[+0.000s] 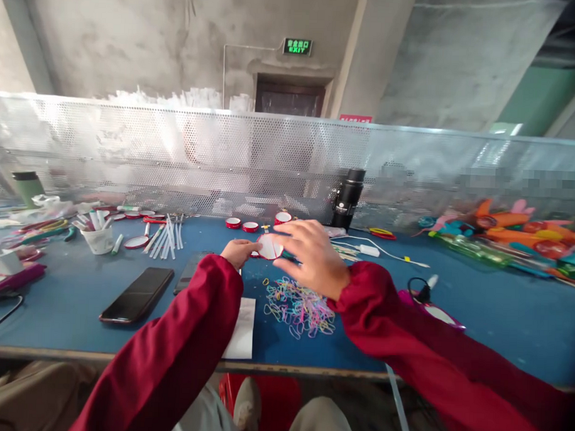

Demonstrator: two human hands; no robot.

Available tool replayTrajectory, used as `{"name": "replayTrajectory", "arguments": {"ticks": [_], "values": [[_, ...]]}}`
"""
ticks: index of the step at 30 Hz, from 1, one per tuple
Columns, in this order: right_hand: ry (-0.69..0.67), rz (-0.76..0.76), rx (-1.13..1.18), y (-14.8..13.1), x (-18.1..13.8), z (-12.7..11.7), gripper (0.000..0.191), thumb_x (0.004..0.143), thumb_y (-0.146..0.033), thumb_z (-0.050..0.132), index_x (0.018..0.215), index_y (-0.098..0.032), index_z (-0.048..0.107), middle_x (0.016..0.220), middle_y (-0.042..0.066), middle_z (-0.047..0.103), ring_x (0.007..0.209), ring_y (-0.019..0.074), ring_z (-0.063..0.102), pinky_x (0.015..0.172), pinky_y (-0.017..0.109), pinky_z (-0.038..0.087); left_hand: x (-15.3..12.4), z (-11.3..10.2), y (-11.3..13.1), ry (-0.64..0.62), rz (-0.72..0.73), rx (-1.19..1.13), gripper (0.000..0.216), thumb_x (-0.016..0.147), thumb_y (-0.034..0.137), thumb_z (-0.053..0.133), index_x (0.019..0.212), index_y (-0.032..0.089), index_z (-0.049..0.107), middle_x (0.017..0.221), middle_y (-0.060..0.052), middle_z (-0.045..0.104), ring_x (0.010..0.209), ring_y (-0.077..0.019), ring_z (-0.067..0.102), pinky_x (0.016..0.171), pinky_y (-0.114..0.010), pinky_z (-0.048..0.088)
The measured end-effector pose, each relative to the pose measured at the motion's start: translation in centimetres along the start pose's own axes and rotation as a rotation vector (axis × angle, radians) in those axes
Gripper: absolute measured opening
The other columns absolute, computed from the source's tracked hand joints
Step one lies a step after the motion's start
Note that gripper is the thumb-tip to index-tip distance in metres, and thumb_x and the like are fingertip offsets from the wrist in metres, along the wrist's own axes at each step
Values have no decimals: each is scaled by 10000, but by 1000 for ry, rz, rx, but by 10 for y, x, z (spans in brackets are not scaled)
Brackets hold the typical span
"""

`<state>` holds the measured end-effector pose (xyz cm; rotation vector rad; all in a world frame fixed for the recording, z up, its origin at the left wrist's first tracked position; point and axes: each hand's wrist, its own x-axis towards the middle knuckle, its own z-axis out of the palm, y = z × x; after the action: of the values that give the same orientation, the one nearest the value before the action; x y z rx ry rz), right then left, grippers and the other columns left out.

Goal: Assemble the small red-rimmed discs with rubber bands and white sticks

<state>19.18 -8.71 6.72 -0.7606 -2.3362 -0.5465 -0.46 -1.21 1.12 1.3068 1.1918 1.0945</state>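
A red-rimmed disc [270, 247] was pinched by the left hand [238, 252] and touched by the spread right hand [314, 257]; sticks [93, 220] were held in a cup [100, 240].

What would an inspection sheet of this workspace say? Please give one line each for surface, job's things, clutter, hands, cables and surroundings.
Surface: blue table, crowded at the left and right ends.
Job's things: red-rimmed disc held above the table; pile of coloured rubber bands just in front of it; spare discs behind.
Clutter: dark phone, white paper, cup of sticks, black flask, coloured toys.
Hands: left hand pinches the disc's edge; right hand, fingers spread, is at its other side.
Cables: white cable on the table; black cable at the left edge.
Surroundings: perforated metal screen, concrete wall, green exit sign.
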Motion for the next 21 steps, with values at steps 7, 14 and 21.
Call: {"name": "replayTrajectory", "arguments": {"ticks": [7,14,21], "values": [[-99,289,203,57,-31,29,488,831,-209,688,1305,-255,581,1071,42,746,926,213,689,923,452,477,2,5,0,-65,-90,-41,335,676,408,798,669,156,577,415,93,307,393,-38,200,446,-249,72],[-96,296,309,47,-36,29,517,812,-158,685,1308,-264,585,970,31,751,876,214,683,847,430,524,-3,7,-2,-182,-50,-35,456,574,515,833,625,160,551,429,94,292,401,-32,189,461,-272,51],[-35,373,571,35,-39,7,446,782,-131,684,1210,-243,622,1007,27,747,874,174,708,805,349,587,-11,9,2,-297,14,-97,454,582,524,824,618,166,547,443,80,319,407,-35,207,461,-271,64]]}}
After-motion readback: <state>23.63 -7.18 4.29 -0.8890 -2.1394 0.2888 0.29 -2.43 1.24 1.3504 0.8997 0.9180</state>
